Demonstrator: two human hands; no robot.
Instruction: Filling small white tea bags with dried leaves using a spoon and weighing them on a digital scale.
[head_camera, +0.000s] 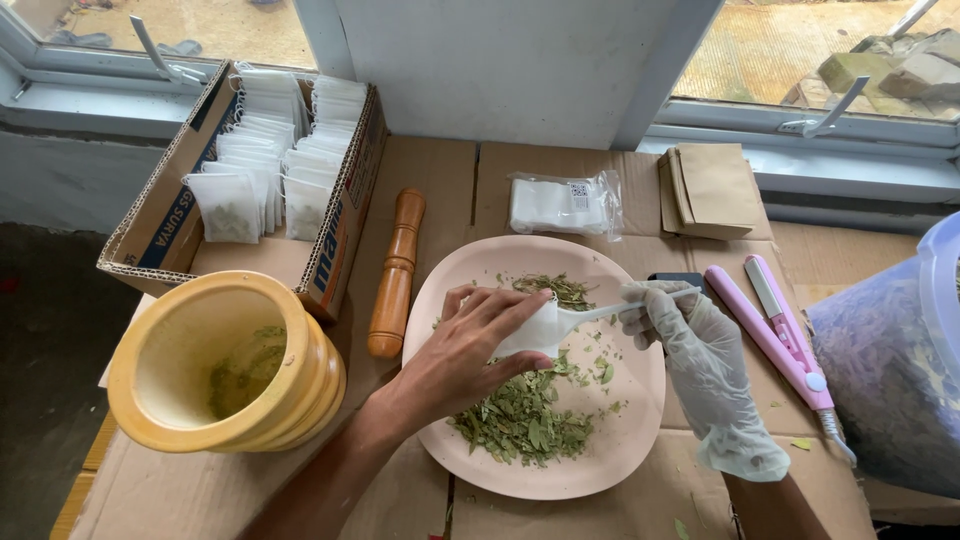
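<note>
Cardboard tabletop (420, 190) | left hand (470, 345) pinches sachet (530, 335) | gloved right hand (700, 365) tilts spoon (610, 310)

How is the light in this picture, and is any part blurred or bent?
Head view: soft daylight from the windows, no hard glare; the left hand casts a faint shadow on the pink plate; straight window frames curve near the edges from the wide lens; focus is sharp throughout.

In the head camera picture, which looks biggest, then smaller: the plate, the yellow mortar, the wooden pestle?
1. Plate
2. Yellow mortar, though it sits nearer the camera, so that is unsure
3. Wooden pestle
</note>
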